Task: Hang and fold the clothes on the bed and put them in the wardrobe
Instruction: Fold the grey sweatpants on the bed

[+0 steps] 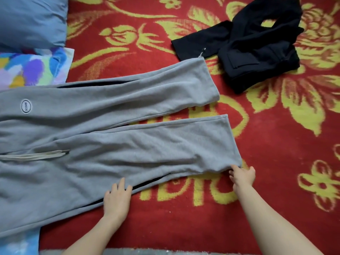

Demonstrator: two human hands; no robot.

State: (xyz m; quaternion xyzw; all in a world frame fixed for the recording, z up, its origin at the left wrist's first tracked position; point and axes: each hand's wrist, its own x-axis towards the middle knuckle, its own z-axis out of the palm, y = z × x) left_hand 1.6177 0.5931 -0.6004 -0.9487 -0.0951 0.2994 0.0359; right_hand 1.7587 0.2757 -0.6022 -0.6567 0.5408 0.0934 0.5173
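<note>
Grey pants lie at 9 o'clock; L hand rests flat-fingered on them, R hand touches the leg end, can't tell if pinching, so pull smooth & fold legs together.

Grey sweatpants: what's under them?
The grey sweatpants lie on a red floral blanket, visible between the legs. A multicoloured cloth disappears under the waist end. Anything else beneath is covered.

A home bedroom: blue pillow beside a flowered red blanket.
</note>
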